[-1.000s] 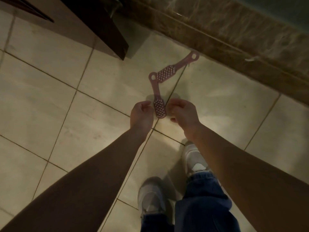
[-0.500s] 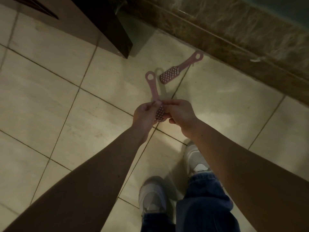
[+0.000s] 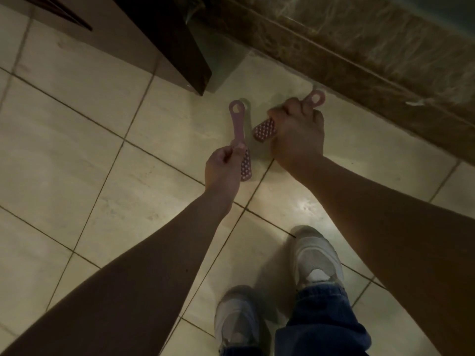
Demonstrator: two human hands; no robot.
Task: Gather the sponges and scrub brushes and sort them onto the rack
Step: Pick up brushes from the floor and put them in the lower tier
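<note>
left hand [image 3: 222,167] pinches pink brush [image 3: 237,124] (white-dotted head, ring-ended handle); right hand [image 3: 295,129] grips matching second brush [image 3: 264,129].

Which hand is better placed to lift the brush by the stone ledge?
Right. The right hand is on the ledge-side brush, fingers curled over its handle. The left hand is apart from it and pinches the other brush.
</note>
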